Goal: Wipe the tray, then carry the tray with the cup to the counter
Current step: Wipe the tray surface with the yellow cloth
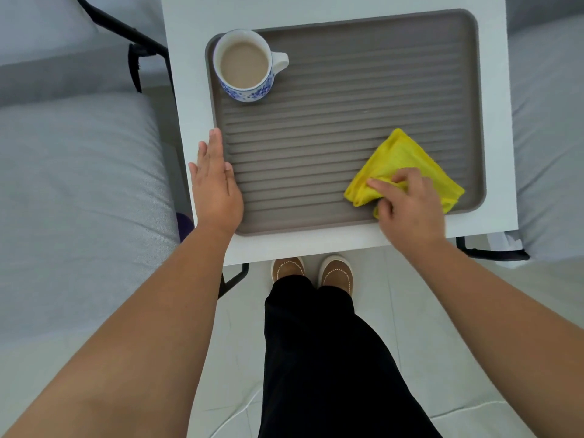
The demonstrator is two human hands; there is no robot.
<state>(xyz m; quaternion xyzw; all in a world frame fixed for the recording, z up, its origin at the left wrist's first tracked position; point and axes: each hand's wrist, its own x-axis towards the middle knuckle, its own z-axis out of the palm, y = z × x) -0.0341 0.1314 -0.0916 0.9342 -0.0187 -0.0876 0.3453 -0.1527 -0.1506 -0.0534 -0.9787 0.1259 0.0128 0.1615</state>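
Note:
A grey ribbed tray lies on a small white table. In the tray's far left corner stands a white cup with a blue pattern, full of milky tea, its handle pointing right. A folded yellow cloth lies on the tray's near right part. My right hand rests on the cloth with curled fingers that pinch its near folds. Flat against the tray's left rim is my left hand, fingers straight, part on the rim and part on the table.
Grey cushioned seats flank the table on the left, and another stands on the right, both with black metal frames. My legs and brown shoes stand on the pale tiled floor just before the table's near edge.

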